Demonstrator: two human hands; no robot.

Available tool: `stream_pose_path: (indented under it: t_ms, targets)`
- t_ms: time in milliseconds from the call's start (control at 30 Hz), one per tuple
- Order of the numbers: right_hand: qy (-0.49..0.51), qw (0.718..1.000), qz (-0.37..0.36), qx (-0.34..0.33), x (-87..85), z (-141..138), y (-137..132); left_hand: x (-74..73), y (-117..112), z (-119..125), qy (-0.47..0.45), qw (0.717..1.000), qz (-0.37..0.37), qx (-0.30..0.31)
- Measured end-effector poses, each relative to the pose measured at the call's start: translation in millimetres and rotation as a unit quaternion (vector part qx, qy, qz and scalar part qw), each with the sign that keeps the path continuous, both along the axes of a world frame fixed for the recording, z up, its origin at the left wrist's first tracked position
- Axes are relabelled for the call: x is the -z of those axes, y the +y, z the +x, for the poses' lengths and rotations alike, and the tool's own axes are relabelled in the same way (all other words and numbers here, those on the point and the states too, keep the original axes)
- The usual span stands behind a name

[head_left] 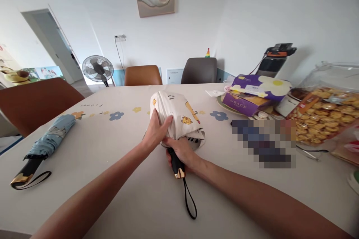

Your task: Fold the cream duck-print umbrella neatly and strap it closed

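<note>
1. The white cartoon umbrella sits folded on the desk, canopy bunched up.
2. The right hand has its fingers wrapped tight round the umbrella's black handle.
3. The left hand has its fingers curled over the canopy, holding it.
4. A blue umbrella lies well left of it, and a purple box sits off to its right.

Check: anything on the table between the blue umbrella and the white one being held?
Nothing: head view shows only bare flower-print tablecloth between blue umbrella and white umbrella.

The left hand and right hand are bare, both slim forearms uncovered as far as visible
</note>
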State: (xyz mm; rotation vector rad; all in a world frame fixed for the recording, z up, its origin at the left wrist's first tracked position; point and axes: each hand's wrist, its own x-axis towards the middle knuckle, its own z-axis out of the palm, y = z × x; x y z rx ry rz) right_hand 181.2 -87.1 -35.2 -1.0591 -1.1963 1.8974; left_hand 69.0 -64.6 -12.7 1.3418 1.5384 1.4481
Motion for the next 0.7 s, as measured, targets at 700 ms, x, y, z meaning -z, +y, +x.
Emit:
stream_pose_path:
  t_ms: [700]
  targets:
    - [0.0, 0.995, -0.005, -0.103, -7.1, 3.8, 3.1, -12.2, 24.5, -5.8, -0.381, 0.919, -0.037, -0.094]
